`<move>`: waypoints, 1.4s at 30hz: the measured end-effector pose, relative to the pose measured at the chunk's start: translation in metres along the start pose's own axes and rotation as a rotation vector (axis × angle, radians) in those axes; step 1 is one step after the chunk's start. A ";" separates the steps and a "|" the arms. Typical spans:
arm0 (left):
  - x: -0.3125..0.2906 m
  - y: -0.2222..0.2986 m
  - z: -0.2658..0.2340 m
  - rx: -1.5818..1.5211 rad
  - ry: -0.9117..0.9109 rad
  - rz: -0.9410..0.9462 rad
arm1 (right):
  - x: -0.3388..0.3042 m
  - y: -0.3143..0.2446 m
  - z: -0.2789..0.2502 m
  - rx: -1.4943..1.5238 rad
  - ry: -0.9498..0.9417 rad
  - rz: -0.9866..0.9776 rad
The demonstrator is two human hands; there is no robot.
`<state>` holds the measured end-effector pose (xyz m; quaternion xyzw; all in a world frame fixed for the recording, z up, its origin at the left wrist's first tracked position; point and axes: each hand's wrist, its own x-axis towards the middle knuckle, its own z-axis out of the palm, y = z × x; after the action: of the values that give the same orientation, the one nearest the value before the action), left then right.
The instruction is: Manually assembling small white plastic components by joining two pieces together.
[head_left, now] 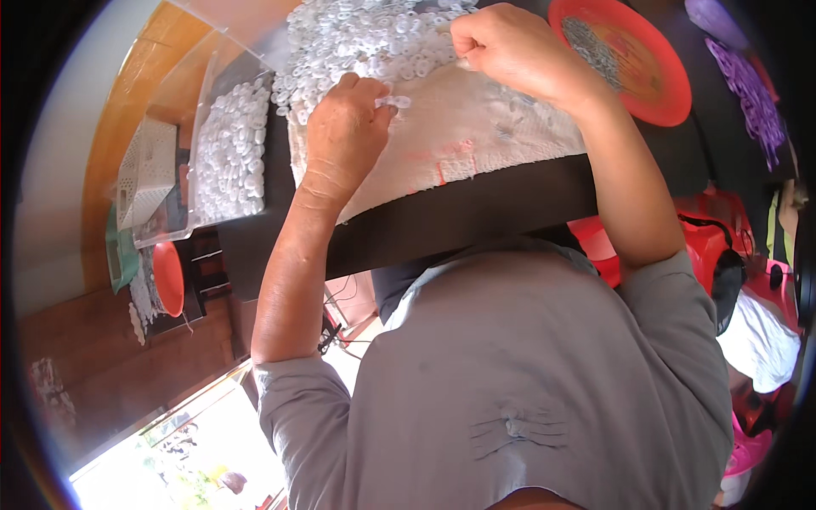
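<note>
My left hand (347, 132) is closed in a pinch on a small white translucent plastic piece (393, 101), which sticks out from between thumb and fingers. It rests over the left part of a stained beige cloth (442, 127). Just beyond lies a big heap of similar small white plastic pieces (357, 47). My right hand (514, 53) is raised over the far right of the cloth, its fingers pressed together beside the heap; what they hold is hidden or too small to make out. To its right stands a red plate (671, 85) with small grey metal parts (592, 53).
The cloth lies on a black table (459, 204). At the left, a clear plastic box (185, 234) holds more white pieces, next to a white perforated basket (146, 174). An orange-red bowl (168, 279) sits lower left. Purple strands (748, 98) lie at the far right.
</note>
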<state>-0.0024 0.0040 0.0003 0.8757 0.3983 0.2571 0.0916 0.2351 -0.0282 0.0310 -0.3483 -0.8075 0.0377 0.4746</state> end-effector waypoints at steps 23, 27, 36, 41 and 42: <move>-0.008 0.014 0.000 -0.249 -0.105 -0.133 | 0.002 0.017 0.006 0.111 -0.491 0.412; 0.009 0.039 -0.007 -0.725 -0.220 -0.371 | 0.002 0.014 0.009 0.175 -0.437 0.358; 0.019 0.033 -0.001 -1.215 -0.328 -0.708 | 0.002 0.004 0.013 0.139 -0.405 0.234; 0.015 0.031 0.005 -1.315 -0.286 -0.733 | 0.007 -0.002 0.009 0.234 -0.473 0.350; 0.014 0.032 0.006 -1.327 -0.260 -0.739 | 0.006 -0.001 0.010 0.233 -0.475 0.350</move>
<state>0.0290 -0.0063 0.0124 0.4707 0.4133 0.2900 0.7235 0.2249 -0.0224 0.0307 -0.4065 -0.8139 0.2914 0.2957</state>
